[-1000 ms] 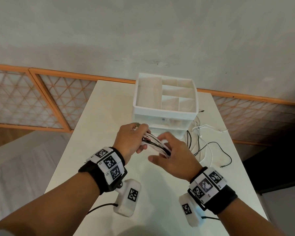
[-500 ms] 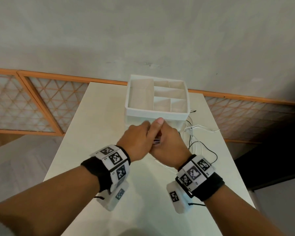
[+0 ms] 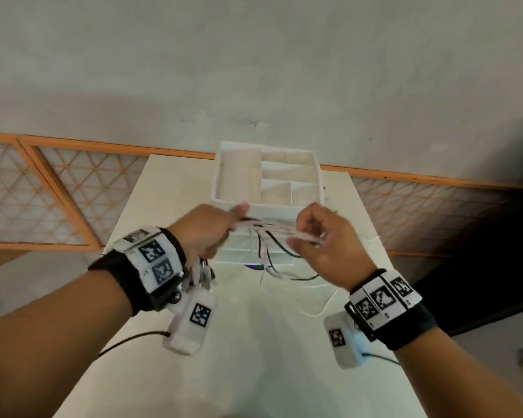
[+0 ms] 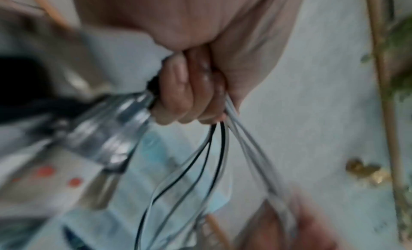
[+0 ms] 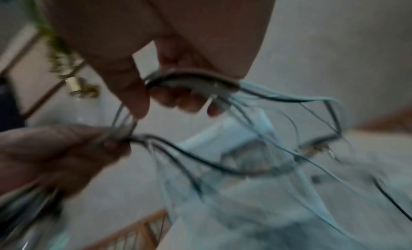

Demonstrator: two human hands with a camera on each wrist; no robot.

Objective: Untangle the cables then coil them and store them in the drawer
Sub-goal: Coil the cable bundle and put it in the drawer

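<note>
Above the table [image 3: 163, 188], just near of the drawer box [image 3: 266, 182], the left hand [image 3: 206, 233] and right hand [image 3: 323, 239] each grip the cables [image 3: 272, 229], stretched between them, loops hanging down.

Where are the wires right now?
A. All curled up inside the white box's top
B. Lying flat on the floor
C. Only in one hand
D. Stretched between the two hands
D. The left hand and the right hand each grip the bundle of black and white cables, which stretches between them in front of the white drawer organizer, with loose loops hanging down.
</note>
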